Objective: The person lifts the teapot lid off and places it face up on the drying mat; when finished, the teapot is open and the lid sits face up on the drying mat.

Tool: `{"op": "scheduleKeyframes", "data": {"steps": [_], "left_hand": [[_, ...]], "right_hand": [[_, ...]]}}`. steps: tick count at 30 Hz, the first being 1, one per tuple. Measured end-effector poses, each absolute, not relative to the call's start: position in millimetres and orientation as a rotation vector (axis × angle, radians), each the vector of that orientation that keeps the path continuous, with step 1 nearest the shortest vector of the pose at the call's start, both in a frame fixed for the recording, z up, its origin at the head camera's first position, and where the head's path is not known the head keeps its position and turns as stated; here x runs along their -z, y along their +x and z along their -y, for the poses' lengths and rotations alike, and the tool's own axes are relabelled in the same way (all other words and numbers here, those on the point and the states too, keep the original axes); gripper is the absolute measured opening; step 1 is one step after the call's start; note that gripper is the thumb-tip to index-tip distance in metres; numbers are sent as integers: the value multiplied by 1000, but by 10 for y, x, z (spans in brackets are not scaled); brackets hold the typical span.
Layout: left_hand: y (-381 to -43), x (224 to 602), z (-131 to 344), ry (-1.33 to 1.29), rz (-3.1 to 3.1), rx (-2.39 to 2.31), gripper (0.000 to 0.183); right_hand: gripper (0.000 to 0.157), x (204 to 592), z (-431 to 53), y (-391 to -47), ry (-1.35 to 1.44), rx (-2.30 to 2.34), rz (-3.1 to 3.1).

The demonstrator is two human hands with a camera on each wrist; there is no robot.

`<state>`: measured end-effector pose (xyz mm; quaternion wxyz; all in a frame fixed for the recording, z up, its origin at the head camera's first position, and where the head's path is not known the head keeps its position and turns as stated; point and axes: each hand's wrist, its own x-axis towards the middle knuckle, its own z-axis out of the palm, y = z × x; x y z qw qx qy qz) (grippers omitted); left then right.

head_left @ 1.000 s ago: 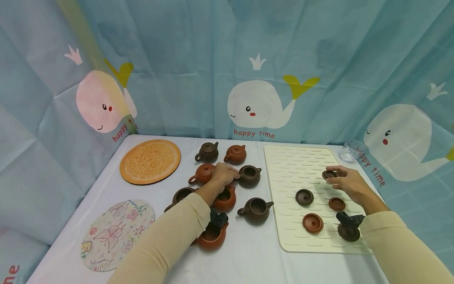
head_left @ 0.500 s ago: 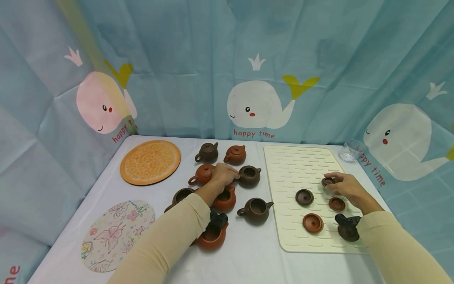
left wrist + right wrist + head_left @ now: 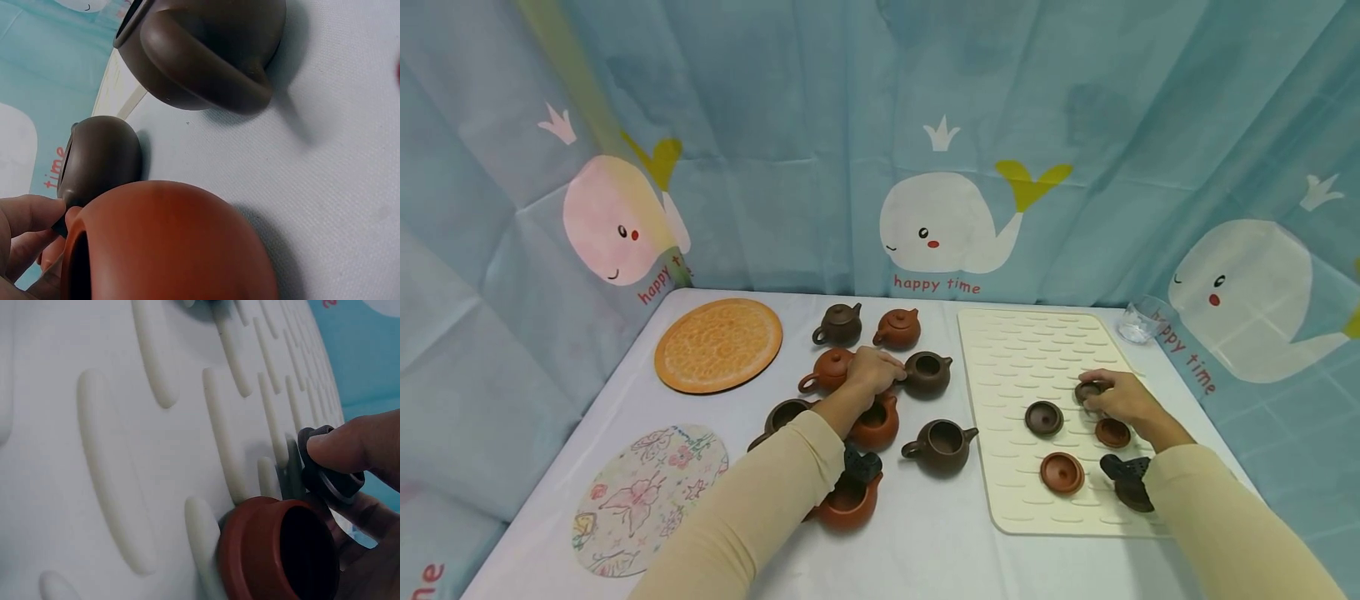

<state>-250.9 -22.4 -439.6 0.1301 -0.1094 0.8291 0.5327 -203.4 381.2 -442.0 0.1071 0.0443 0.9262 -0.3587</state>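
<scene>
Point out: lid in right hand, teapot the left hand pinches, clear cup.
Dark lid (image 3: 1086, 392): head view, exposed left part.
Dark teapot (image 3: 103, 156): left wrist view, body.
Clear cup (image 3: 1137, 327): head view, side wall.

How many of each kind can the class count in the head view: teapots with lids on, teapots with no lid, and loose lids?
Teapots with lids on: 3
Teapots with no lid: 5
Loose lids: 5
Total: 13
</scene>
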Motion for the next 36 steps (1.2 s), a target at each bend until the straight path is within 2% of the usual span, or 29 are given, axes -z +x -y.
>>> {"op": "scheduleKeyframes", "data": {"steps": [24,36], "left_hand": [[-2491,4374,199,-346,-2381,-1561,4],[-2500,4393,186,-341,-2386,-1562,4]], "right_hand": [[52,4498,-3762,-2060,63,882,-2860],[56,4428,-3797,-2034,37,967,-2818]]}}
